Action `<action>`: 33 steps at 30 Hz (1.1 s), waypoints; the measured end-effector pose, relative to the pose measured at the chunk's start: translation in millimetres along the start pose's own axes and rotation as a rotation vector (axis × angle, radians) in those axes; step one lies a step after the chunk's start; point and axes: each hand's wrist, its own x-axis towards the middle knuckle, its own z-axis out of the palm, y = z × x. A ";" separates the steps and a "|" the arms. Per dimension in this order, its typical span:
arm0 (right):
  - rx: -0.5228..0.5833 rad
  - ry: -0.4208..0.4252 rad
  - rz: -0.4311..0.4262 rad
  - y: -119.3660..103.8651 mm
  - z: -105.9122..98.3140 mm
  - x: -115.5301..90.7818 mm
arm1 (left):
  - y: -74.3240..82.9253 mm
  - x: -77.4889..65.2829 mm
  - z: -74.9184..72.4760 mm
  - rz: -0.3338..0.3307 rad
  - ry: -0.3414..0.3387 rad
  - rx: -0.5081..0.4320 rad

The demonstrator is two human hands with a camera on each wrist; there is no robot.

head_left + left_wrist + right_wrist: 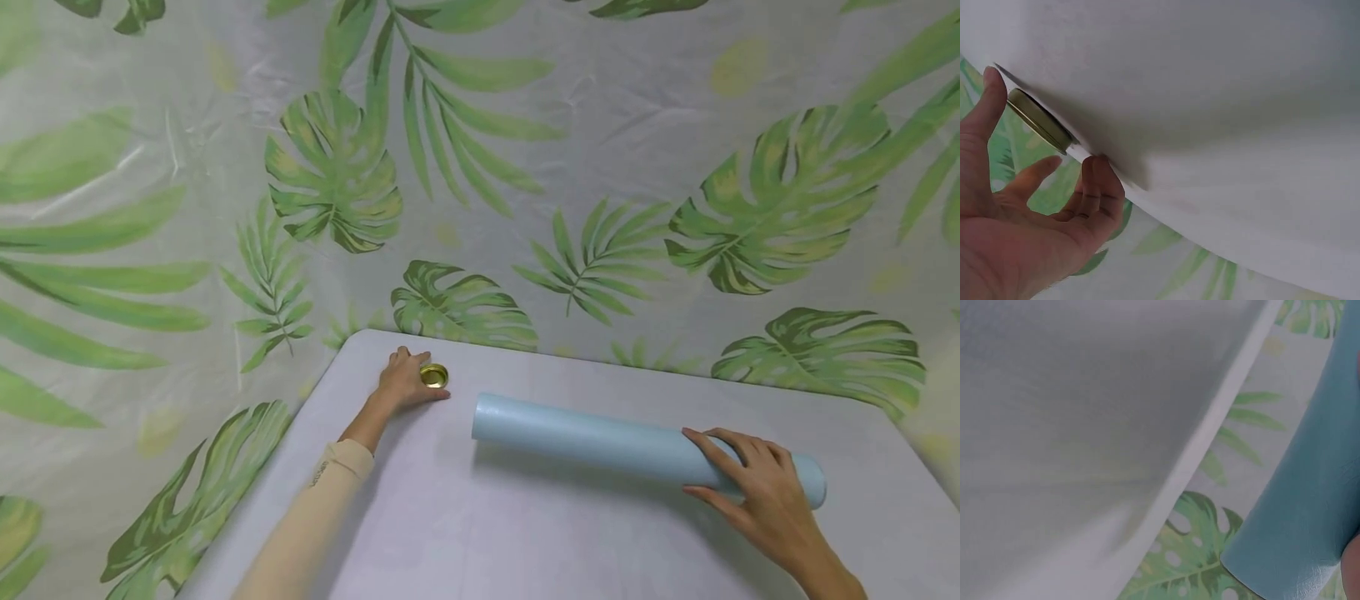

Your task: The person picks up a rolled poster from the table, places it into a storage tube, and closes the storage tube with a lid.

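Observation:
A small round gold lid (434,376) lies near the far left corner of the white table. My left hand (403,379) is around it, the thumb on the near side and the fingers spread on the far side. From the left wrist view, the gold lid (1040,121) sits between thumb (992,100) and fingers, with several fingertips down on the tabletop. My right hand (765,492) grips a long light blue roll (585,431) near its right end, thumb below and fingers over the top. The roll's left end points toward the lid, and a shadow falls beneath it.
The white table (570,550) has rounded far corners. Behind and beside it hangs a pale sheet (480,233) printed with green leaves, close along the table's far edge.

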 end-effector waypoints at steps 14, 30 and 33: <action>-0.015 0.007 -0.014 -2.5 2.2 -3.6 | 16.3 9.0 2.8 0.021 -0.030 0.032; -0.013 0.045 0.007 0.9 3.4 -6.0 | 13.3 -38.3 -22.2 0.149 -0.155 -0.701; -0.007 0.055 0.008 1.1 4.0 -4.6 | 20.0 -51.4 -25.3 0.222 -0.209 -0.791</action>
